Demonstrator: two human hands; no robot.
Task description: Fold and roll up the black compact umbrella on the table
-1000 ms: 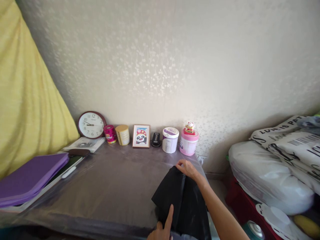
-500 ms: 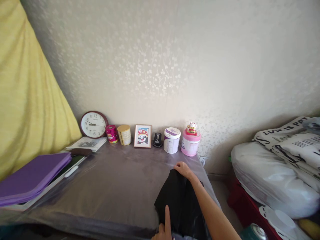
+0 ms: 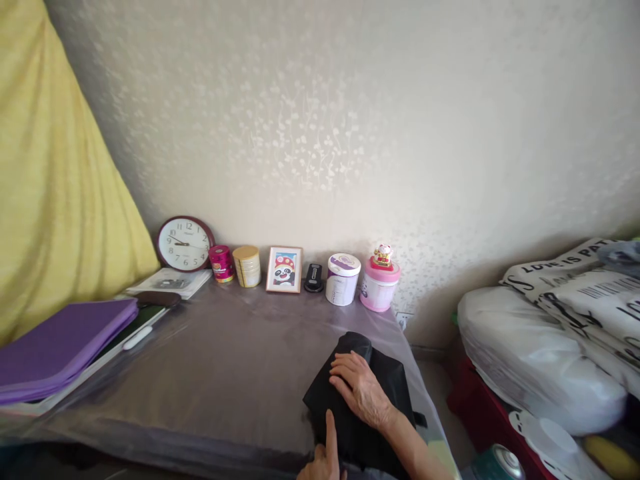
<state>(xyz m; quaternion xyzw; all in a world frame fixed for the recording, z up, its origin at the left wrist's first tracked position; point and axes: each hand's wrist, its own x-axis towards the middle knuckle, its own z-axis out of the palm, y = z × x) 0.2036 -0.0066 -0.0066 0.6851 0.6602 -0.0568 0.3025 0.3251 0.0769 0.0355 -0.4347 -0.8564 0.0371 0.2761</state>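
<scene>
At the near right of the table (image 3: 240, 360), the right hand (image 3: 359, 389) lies flat, fingers extended, on folded black fabric (image 3: 347, 430), apparently smoothing it. The left hand (image 3: 324, 461) points its index finger onto the near left part; whether its curled fingers grip is unclear. The next move seems to call for steady pressure.
</scene>
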